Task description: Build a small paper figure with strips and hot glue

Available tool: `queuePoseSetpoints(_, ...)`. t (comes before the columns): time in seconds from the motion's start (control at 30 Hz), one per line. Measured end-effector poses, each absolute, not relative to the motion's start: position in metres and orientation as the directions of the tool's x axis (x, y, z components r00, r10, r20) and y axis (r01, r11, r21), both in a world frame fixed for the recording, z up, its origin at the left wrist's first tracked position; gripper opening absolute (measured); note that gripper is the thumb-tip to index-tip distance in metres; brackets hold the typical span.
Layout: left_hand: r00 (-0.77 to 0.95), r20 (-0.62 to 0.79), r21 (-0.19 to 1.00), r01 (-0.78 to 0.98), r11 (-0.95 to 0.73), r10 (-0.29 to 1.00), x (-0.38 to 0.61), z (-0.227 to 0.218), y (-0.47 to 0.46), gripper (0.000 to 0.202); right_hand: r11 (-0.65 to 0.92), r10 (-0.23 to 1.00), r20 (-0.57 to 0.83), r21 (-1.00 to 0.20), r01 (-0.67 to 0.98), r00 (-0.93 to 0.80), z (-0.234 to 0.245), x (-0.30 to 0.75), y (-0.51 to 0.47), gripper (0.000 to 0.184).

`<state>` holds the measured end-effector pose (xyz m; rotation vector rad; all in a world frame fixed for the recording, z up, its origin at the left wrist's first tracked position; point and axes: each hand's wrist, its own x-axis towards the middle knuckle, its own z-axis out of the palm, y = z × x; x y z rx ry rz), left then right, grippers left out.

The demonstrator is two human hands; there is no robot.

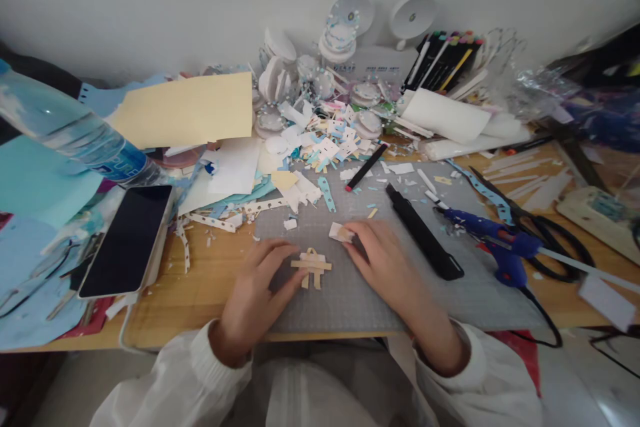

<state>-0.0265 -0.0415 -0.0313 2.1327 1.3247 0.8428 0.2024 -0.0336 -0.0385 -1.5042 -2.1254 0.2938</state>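
Note:
A small beige paper cut-out (312,265), built from crossed strips, lies on the grey cutting mat (350,300). My left hand (260,287) rests on the mat with its fingers stretched out and the fingertips touching the cut-out's left end. My right hand (383,260) is curled, and its fingertips pinch a small white and beige paper scrap (340,233) just right of and above the cut-out.
A black utility knife (423,233), a blue glue gun (495,240) and black scissors (545,233) lie to the right. A phone (127,240) and a water bottle (75,133) sit left. Paper scraps (325,140), a black marker (367,165) and a marker set (445,60) crowd the back.

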Motion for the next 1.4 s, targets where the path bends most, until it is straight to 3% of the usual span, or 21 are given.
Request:
queuePoseSetpoints(0.23, 0.174, 0.292, 0.802, 0.491, -0.340, 0.941, -0.028, -0.008, -0.058, 0.018, 0.335, 0.906, 0.402, -0.491, 0.804, -0.133, -0.039, 0.209, -0.040, 0.017)
queuePoseSetpoints(0.4, 0.164, 0.193, 0.937, 0.262, -0.232, 0.967, -0.020, 0.000, -0.072, 0.016, 0.332, 0.874, 0.486, -0.567, 0.754, -0.020, -0.022, 0.200, -0.064, 0.018)
queuePoseSetpoints(0.53, 0.188, 0.164, 0.969, 0.155, -0.194, 0.968, -0.014, 0.004, -0.076, 0.022, 0.403, 0.908, 0.392, -0.730, 0.552, -0.144, -0.005, 0.183, -0.085, 0.019)
queuePoseSetpoints(0.7, 0.138, 0.039, 0.997, 0.063, -0.048, 0.990, -0.009, 0.007, -0.081, 0.009, 0.385, 0.923, 0.329, -0.826, 0.412, -0.201, 0.003, 0.170, -0.093, 0.020)
queuePoseSetpoints(0.83, 0.049, -0.096, 0.990, -0.097, 0.101, 0.994, -0.006, 0.006, -0.085, 0.018, 0.418, 0.899, 0.426, -0.766, 0.488, -0.102, -0.001, 0.168, -0.099, 0.028)
queuePoseSetpoints(0.97, 0.035, -0.173, 0.965, -0.193, 0.177, 0.984, -0.003, 0.000, -0.090, 0.024, 0.498, 0.847, 0.496, -0.609, 0.617, -0.194, -0.007, 0.168, -0.111, 0.037)
queuePoseSetpoints(1.1, 0.094, -0.251, 0.923, -0.276, 0.268, 0.963, -0.003, -0.005, -0.093, 0.028, 0.501, 0.839, 0.498, -0.547, 0.670, -0.220, -0.014, 0.169, -0.119, 0.042)
queuePoseSetpoints(1.23, 0.140, -0.296, 0.917, -0.234, 0.322, 0.945, -0.007, -0.007, -0.089, 0.034, 0.497, 0.848, 0.476, -0.558, 0.665, -0.234, -0.020, 0.175, -0.112, 0.041)
queuePoseSetpoints(1.4, -0.009, -0.065, 0.996, 0.058, 0.066, 0.998, -0.023, -0.014, -0.077, 0.023, 0.410, 0.874, 0.474, -0.599, 0.688, -0.108, -0.028, 0.188, -0.086, 0.029)
